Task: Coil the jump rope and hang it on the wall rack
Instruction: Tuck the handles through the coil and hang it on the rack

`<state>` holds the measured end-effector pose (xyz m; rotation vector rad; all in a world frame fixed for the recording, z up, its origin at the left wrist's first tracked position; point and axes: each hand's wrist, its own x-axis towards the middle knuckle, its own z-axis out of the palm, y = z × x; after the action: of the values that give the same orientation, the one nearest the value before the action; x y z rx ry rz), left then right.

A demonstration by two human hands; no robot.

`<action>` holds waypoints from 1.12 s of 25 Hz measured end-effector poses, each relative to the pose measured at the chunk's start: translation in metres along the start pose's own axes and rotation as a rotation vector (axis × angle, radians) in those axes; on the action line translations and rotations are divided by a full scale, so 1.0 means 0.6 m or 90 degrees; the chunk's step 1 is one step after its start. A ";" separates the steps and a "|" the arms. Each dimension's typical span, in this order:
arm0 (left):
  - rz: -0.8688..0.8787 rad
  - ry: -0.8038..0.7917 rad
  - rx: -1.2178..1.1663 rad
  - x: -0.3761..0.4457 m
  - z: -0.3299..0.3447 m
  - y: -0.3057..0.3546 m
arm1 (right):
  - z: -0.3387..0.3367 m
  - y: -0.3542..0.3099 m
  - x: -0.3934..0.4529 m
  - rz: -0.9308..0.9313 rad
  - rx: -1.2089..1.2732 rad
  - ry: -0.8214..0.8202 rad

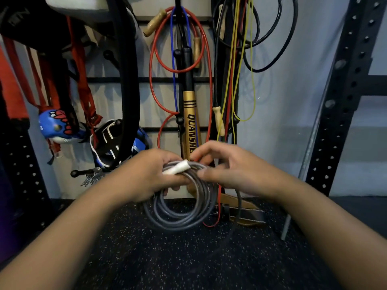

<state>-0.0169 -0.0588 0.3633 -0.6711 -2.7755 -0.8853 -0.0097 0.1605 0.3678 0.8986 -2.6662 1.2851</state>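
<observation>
A grey jump rope (178, 218) hangs in several round loops below my hands, above the dark floor. Its white handle (177, 167) lies across the top of the coil. My left hand (146, 174) is shut on the top of the coil and the handle. My right hand (234, 170) pinches the rope at the coil's upper right, and one loose strand trails down from it toward the floor. The wall rack (129, 79), a slotted panel with black pegs, stands straight ahead behind the hands.
On the rack hang a red rope (154, 59) with wooden handles, a blue cord, black and yellow ropes (253, 80), red straps and a gold bat (189, 122). A free black peg (81, 172) juts out at lower left. Leather belt (240, 212) on floor; steel uprights at right.
</observation>
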 end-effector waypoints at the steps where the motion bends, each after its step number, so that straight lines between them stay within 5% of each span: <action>1: 0.010 0.024 -0.019 -0.001 -0.002 -0.004 | -0.008 -0.001 -0.002 0.000 0.053 0.019; 7: -0.025 0.269 -0.393 0.000 0.015 0.003 | -0.015 0.014 -0.003 0.035 0.177 0.176; 14: -0.149 0.470 -0.745 0.006 0.073 0.058 | 0.055 -0.006 0.002 0.034 0.328 0.196; 22: -0.185 0.419 -1.010 -0.007 0.097 0.082 | 0.096 0.002 -0.003 0.093 0.471 0.283; 28: -0.166 0.239 -0.891 -0.008 0.083 0.077 | 0.066 0.006 -0.004 0.110 0.404 0.348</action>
<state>0.0080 0.0020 0.3454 -0.1644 -1.5689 -2.6310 -0.0017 0.1345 0.3391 0.2604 -1.9636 2.1021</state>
